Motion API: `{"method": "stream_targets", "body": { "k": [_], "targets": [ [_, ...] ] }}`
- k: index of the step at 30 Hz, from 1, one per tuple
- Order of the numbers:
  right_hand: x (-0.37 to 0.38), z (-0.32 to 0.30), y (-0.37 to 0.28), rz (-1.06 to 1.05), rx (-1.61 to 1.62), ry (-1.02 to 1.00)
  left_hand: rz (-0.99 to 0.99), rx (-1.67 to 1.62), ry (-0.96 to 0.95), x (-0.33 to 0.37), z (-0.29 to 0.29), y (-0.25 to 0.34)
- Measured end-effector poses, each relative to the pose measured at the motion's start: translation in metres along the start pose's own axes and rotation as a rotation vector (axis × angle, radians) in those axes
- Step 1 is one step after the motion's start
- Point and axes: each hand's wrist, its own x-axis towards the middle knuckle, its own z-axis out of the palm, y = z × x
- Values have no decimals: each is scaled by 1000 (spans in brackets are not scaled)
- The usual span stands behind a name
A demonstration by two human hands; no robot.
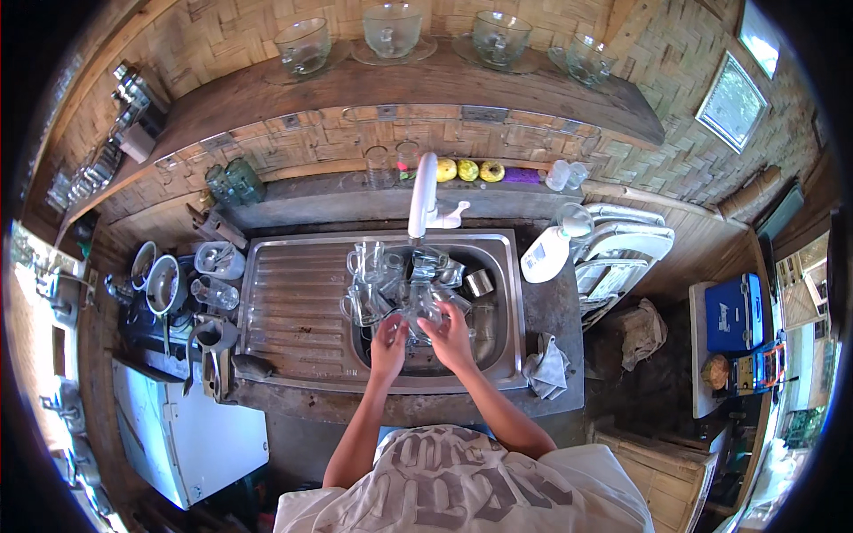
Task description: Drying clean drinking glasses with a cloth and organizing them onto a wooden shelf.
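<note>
My left hand point(389, 348) and my right hand point(450, 338) are over the front of the steel sink bowl point(511, 355). Their fingers curl round a clear glass point(421, 306), partly hidden and hard to tell from the glassware behind it. Clear glass mugs point(365, 258) crowd the back left of the bowl, and another glass mug point(362, 304) sits at its left rim, close to my left hand. A metal cup point(479, 283) lies tilted at the right, beyond my right hand. Above the bowl stands a white faucet point(424, 200); whether water runs is unclear.
A ribbed drainboard point(298, 306) extends left of the bowl. At the right stand a white bottle point(546, 256) and a crumpled grey cloth point(546, 366). Pots point(164, 286) crowd the left side. Glass cups point(392, 31) line the wooden shelf point(391, 86) above.
</note>
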Motion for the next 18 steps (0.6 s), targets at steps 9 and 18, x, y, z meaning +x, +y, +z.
{"method": "stream_targets", "body": {
  "k": [9, 18],
  "targets": [
    [-72, -101, 16, 403, 500, -257, -331, -504, -287, -57, 68, 18],
    [-95, -182, 56, 237, -619, 292, -392, -555, -342, -52, 104, 23]
  ]
}}
